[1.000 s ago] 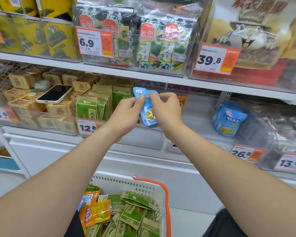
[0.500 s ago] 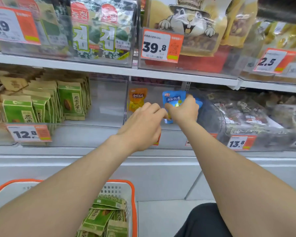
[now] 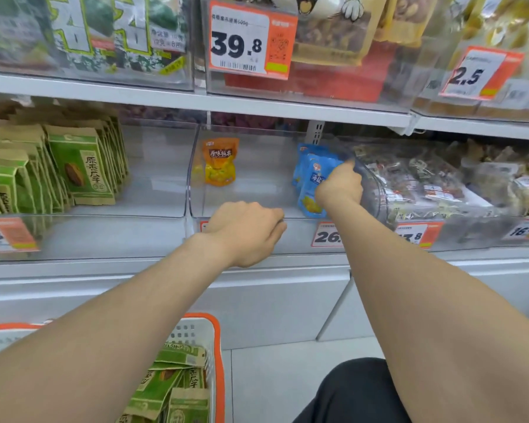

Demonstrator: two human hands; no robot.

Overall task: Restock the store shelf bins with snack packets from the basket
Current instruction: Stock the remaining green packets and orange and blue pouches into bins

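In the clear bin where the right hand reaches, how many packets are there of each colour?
orange packet: 1
blue packets: at least 2; they overlap, so a third may be hidden
Total: at least 3

The right hand (image 3: 339,186) hides its fingers at the blue packet (image 3: 308,184); bottom edge crops the basket (image 3: 217,346)

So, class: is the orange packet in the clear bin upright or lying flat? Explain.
Upright: the orange packet stands on its bottom edge, printed front facing out.
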